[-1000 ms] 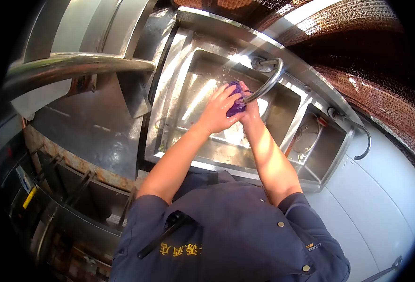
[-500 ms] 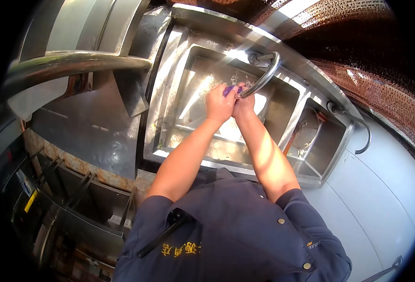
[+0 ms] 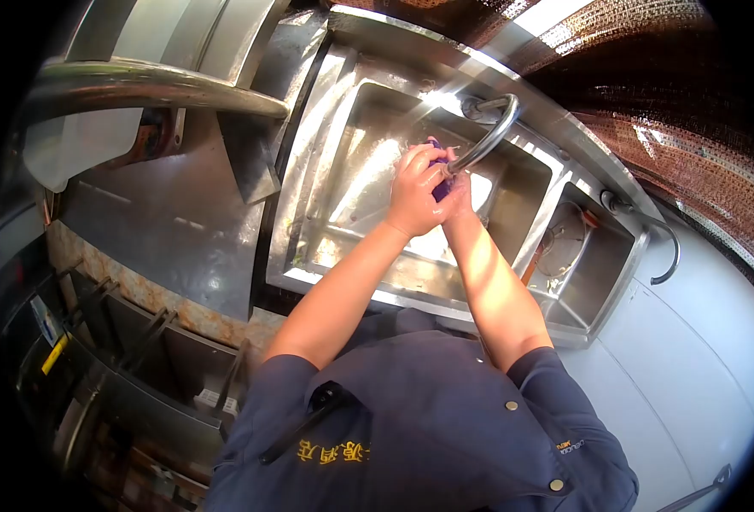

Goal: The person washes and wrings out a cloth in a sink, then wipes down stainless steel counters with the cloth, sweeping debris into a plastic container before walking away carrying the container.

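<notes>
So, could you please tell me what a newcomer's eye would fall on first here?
Probably the vivid purple item, clasped between the left hand and right hand over the larger sink basin. Next might come the shiny curved tap arching to the hands, then the yellow lettering on the dark shirt below.

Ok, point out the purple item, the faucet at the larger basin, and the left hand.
Purple item (image 3: 442,190): head view, on its lower visible patch.
Faucet (image 3: 498,138): head view, on its curved spout.
Left hand (image 3: 413,192): head view, on its back.
</notes>
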Demonstrator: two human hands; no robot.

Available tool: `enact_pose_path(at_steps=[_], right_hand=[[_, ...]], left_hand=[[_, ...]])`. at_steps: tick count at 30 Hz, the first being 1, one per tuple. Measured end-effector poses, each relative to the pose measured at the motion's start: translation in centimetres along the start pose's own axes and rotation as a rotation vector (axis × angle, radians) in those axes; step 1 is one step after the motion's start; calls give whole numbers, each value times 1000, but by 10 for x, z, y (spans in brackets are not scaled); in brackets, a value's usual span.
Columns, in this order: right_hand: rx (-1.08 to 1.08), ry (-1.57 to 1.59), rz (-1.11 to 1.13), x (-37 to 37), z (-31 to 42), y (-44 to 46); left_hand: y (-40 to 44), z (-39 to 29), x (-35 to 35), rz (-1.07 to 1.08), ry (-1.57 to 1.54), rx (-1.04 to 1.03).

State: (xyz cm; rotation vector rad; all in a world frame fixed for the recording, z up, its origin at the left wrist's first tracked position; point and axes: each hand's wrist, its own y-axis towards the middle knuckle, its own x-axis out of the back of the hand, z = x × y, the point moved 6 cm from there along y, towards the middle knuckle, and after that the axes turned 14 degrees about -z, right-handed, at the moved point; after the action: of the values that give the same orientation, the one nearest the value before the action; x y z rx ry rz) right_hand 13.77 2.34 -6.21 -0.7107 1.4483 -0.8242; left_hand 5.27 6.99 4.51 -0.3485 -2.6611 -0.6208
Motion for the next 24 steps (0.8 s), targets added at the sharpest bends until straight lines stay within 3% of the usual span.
enact_pose_path(at_steps=[1, 3, 4, 6, 8, 12, 15, 16, 18, 19, 20, 23, 24], right_hand=[[9, 37, -199, 5, -2, 2], [82, -160, 107, -12, -10, -20], [69, -97, -18, -9, -6, -16], [108, -75, 23, 6, -6, -3], [159, -107, 87, 30, -5, 17], [278, -191, -215, 26, -3, 11], [367, -297, -265, 21, -4, 8], [400, -334, -259, 18, -6, 4], [274, -322, -269, 24, -8, 2], [213, -311, -276, 27, -7, -2], [204, -341, -173, 29, -5, -16], [-127, -428, 208, -1, -8, -98], [-139, -515, 149, 13, -6, -107]], left_hand=[[5, -2, 4, -26, 23, 28], [5, 2, 6, -47, 11, 59], [-1, 8, 5, -38, -24, 65], [0, 9, 3, -50, -62, -15], [-2, 13, 0, -59, -160, 110], [2, 13, 1, -116, -127, 285], [13, 15, -3, -91, -95, 245], [14, 20, -5, -66, -107, 335], [13, 26, -8, -14, -132, 516], [9, 25, -10, 8, -120, 494], [3, 25, -13, 28, -111, 469], [-16, 16, -10, 202, -105, 290], [-24, 8, -8, 230, -169, 195]])
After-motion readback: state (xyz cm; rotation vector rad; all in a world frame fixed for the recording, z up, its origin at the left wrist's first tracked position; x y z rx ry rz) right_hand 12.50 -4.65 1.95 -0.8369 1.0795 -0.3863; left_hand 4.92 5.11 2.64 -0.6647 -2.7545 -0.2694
